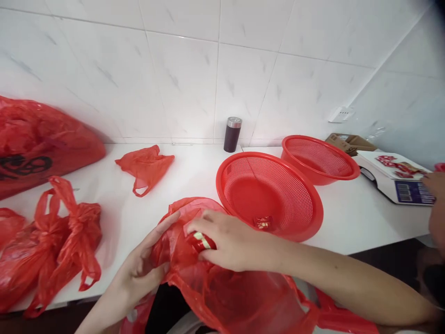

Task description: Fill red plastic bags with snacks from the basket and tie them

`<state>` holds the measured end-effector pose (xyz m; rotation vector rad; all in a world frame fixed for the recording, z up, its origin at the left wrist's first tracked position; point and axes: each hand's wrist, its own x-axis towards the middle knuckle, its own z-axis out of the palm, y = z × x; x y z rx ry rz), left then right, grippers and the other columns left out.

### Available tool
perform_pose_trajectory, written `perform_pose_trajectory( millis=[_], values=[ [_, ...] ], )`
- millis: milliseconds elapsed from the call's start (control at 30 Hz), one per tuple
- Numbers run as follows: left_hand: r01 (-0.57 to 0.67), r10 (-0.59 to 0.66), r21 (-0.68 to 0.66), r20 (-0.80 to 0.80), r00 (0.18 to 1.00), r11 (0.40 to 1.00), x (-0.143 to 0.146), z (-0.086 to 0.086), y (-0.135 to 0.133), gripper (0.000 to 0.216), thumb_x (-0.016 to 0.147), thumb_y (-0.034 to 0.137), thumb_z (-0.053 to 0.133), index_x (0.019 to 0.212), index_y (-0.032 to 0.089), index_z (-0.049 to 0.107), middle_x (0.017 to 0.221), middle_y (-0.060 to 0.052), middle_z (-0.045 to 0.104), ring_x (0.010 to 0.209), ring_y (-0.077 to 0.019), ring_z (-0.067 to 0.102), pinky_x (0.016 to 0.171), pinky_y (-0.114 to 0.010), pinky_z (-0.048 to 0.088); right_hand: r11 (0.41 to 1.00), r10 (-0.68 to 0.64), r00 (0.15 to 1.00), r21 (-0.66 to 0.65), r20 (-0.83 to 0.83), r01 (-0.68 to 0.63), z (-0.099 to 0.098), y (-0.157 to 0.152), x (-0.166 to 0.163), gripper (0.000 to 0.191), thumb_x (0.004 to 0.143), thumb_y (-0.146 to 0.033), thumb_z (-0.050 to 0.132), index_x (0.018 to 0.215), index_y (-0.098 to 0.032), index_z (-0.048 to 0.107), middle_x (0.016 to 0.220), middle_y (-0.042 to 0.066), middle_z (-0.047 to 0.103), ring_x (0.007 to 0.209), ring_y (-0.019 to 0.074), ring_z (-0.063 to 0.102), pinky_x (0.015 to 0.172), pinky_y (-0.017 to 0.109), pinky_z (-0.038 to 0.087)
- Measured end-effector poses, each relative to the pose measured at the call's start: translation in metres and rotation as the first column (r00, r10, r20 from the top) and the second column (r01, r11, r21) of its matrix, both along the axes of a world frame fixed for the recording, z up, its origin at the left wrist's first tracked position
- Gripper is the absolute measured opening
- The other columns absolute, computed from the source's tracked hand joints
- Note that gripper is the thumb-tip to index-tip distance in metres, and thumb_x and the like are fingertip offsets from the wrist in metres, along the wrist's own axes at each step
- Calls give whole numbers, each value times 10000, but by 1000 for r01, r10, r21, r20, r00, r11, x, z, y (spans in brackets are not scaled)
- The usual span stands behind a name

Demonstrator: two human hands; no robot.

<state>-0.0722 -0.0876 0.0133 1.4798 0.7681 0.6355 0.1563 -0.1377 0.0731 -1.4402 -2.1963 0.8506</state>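
Observation:
A thin red plastic bag [243,297] hangs at the table's front edge with its mouth spread. My left hand [144,266] grips the bag's left rim between thumb and fingers. Inside the mouth, my right hand [222,239] holds a small red and pale-green wrapped packet [201,241]; its exact kind I cannot make out. Just beyond, a round red plastic basket [250,195] with meshed sides touches or nearly touches the bag. One small red wrapped piece [263,222] lies in the basket near its front wall.
Tied red bags [66,232] and a big red sack [41,148] stand left, a loose red bag [146,167] behind. A dark tumbler [232,134], second red basket [320,157] and cardboard box [351,141] line the wall. Another person's hand [436,185] is at the scale [399,181].

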Motion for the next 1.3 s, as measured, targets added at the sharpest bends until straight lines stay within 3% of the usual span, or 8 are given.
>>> perform_pose_trajectory(
  millis=[167,300,400,500,700,867,1067,1300],
  values=[
    [-87,96,163,-50,994,983,-16,0,2,619,852,339,618,1439,314,424,1554,-27,346,1448,-279,212,1156,-406,247,997,50,997,-58,58,-46,-18,5,5,380,835,-242,658,1201,-240,560,1137,68,587,1002,205,574,848,344,463],
    [-110,129,186,-96,987,976,-21,3,-3,623,859,357,594,1450,306,405,1542,-35,368,1439,-287,238,1139,-397,293,971,-208,973,97,-100,218,3,3,50,274,912,-297,563,1184,-268,559,1159,32,611,1026,165,588,877,311,472],
    [-110,136,214,-115,984,971,-23,4,-4,604,865,364,583,1443,336,407,1546,-15,361,1450,-274,209,1150,-417,269,927,-375,905,114,202,358,-5,-2,88,373,884,-311,586,1252,-289,528,1187,61,591,994,209,608,813,339,481],
    [-103,132,222,-121,984,970,-22,6,-3,578,865,359,583,1420,387,425,1547,23,355,1455,-252,200,1166,-426,225,934,-250,756,-54,605,352,-36,-8,111,408,830,-217,602,1236,-238,570,1139,120,599,890,246,642,702,332,464],
    [-97,127,235,-113,985,967,-21,8,2,626,824,377,629,1418,404,431,1542,32,365,1430,-310,256,1115,-423,346,917,-205,680,-105,704,385,-69,5,136,199,763,-146,615,958,-182,638,901,104,672,829,259,651,614,295,402],
    [-56,108,294,-165,980,954,-28,9,4,617,836,362,615,1415,443,416,1522,45,399,1423,-293,285,1137,-457,279,877,-388,676,26,626,479,-26,15,147,78,878,-287,528,916,-221,541,860,51,670,760,203,629,583,279,384],
    [-84,107,192,-112,988,978,-15,15,-2,625,830,375,605,1424,410,411,1549,35,349,1420,-292,293,1084,-427,395,940,-314,942,104,-120,326,31,-10,66,31,898,-261,491,892,-231,495,885,-15,627,788,124,590,671,246,443],
    [-46,61,190,-74,995,981,-11,11,3,636,837,361,609,1433,408,392,1560,60,323,1448,-265,220,1130,-380,319,869,-471,882,189,26,458,12,-13,77,104,892,-291,514,969,-242,563,945,13,642,862,167,602,698,288,458]
  ],
)
